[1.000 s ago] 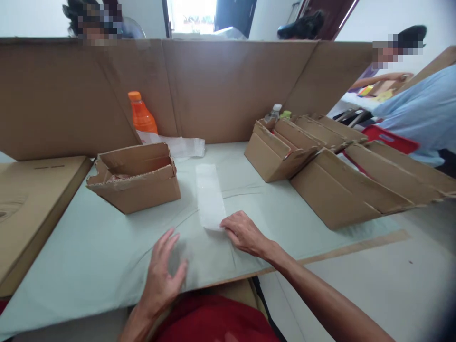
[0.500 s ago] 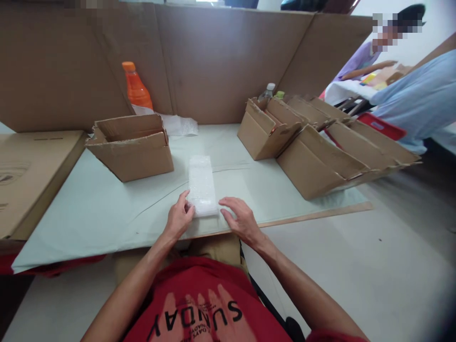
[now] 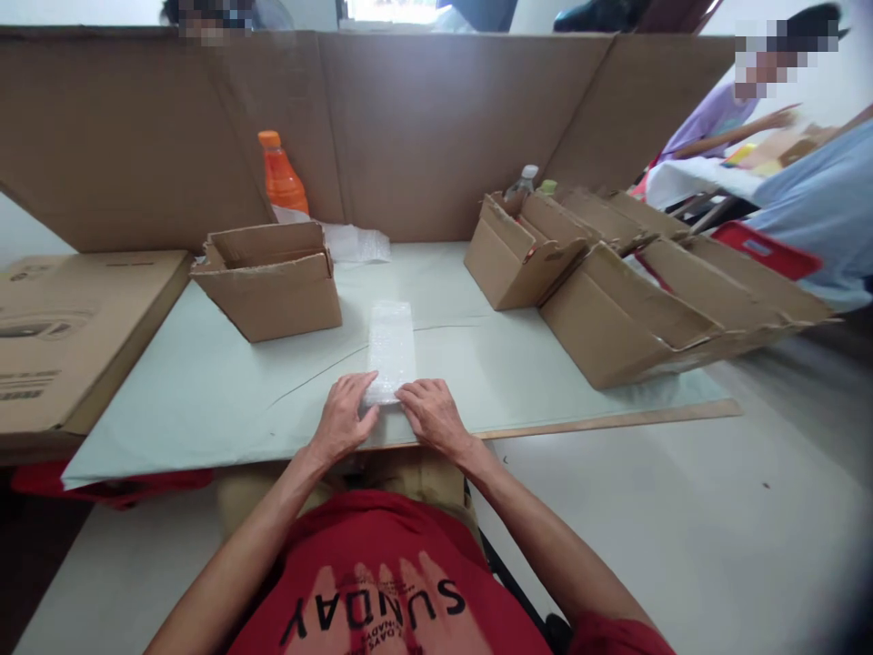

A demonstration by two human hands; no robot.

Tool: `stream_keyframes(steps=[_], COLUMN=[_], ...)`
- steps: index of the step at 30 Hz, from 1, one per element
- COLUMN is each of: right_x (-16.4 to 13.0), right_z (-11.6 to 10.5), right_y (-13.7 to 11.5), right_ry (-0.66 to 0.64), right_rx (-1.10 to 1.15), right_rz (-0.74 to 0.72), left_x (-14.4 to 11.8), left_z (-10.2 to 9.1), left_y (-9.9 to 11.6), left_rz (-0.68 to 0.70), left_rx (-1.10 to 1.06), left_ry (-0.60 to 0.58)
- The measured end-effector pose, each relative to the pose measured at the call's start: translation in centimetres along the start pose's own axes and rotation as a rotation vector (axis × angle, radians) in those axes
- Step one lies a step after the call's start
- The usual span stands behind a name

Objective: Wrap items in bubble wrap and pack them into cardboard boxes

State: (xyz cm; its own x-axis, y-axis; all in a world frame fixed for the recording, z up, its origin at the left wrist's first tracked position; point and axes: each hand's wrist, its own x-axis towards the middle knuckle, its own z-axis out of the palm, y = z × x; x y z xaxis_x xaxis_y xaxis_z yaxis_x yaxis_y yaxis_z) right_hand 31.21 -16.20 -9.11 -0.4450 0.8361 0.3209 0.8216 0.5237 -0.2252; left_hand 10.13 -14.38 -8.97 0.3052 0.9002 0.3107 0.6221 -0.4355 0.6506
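Clock: centred on the bubble-wrap strip, 12 at far side of table.
Printed carton: 9 o'clock, lying flat at the table's left end.
Open-topped cardboard box: 10 o'clock, contents not visible.
Orange bottle: 11 o'clock, behind that box, near the cardboard partition.
Loose clear wrap: between 11 and 12, flat on the table, partly behind the box.
Left hand: 7 o'clock, fingertips on the strip's left edge, thumb spread apart near the near corner. Half-open; steadying rather than clamped, by the look of it.
Bubble-wrap strip: centre, flat on the pale green tabletop, long way pointing to 12, near end between the hands. Can't tell if anything is inside.
Right hand: 5 o'clock, fingers bent over the near right corner, touching. Thumb hidden; can't tell if it pinches.
Handling tip: judged as squaring the near end; keep both hands level, press lightly, pull edges even, don't skew or pop the bubbles.
Small cardboard box: 2 o'clock.
Larger cardboard box: 3 o'clock, just beside the small one.
Red tray: between 2 and 3, well apart.
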Motion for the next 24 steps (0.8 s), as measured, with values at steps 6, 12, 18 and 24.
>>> stream_keyframes(steps=[6,12,18,24], right_x=[-1.0,-2.1,-1.4,-1.3], right_z=[-0.4,-1.0,-0.1,-1.0], right_y=[0.0,0.1,0.7,0.3], right_ry=[0.064,0.217,0.094,0.049], right_rx=[0.302,0.088,0.02,0.275], right_rz=[0.133,0.009,-0.016,0.078], left_x=[-1.6,0.7,0.7,-1.5], left_z=[0.1,1.5,1.3,-0.1], left_y=[-0.1,-0.5,-0.4,-0.1], left_rz=[-0.081,-0.179,-0.068,0.081], left_rx=[-0.006,0.033,0.029,-0.11], left_ry=[-0.035,0.031,0.081,-0.016])
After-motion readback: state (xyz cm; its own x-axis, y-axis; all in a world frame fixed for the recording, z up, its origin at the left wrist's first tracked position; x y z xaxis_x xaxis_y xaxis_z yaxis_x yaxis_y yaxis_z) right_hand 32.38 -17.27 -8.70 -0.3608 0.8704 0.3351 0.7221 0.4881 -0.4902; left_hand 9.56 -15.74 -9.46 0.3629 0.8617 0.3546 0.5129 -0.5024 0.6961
